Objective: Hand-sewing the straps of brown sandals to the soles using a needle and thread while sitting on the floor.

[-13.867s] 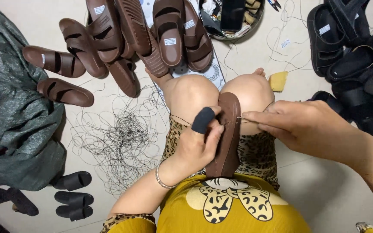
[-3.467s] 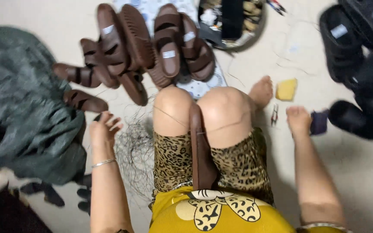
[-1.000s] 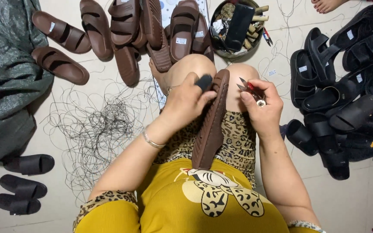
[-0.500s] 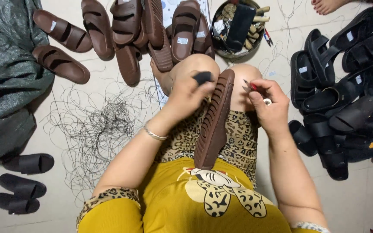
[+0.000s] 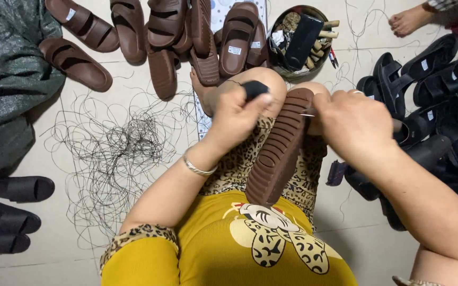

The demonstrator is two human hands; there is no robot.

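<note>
On the person's lap, nearest the camera, a brown sandal (image 5: pixel 279 151) lies sole up, its ridged tread running from the yellow shirt out to the knees. The left hand (image 5: pixel 234 114) is clenched on a small black block (image 5: pixel 254 89), held just left of the sandal's far end. The right hand (image 5: pixel 356 127) is closed round a thin metal tool (image 5: pixel 308 112) whose tip meets the sole's far edge (whether needle or trimmer, I cannot tell). So the sandal sits between the two hands, the tool touching it; the black block is just beside it, and contact there I cannot make out.

As for progress, I judge the work to be well under way but far from done. A tangle of dark threads (image 5: pixel 117 153) is spread on the floor to the left, which looks like offcuts from pairs already handled. Beyond the knees, at the far side, a heap of brown sandals (image 5: pixel 186 37) lies fanned out, some with white tags. To the right a pile of black sandals (image 5: pixel 430 90) reaches from near to far; which pile is finished I cannot say. A few more black ones (image 5: pixel 11 212) lie near left, under a grey-green sack (image 5: pixel 6 79).

Farthest off, a round bowl (image 5: pixel 287 66) holds odd tools, and another person's bare foot (image 5: pixel 409 21) shows at the far right.
</note>
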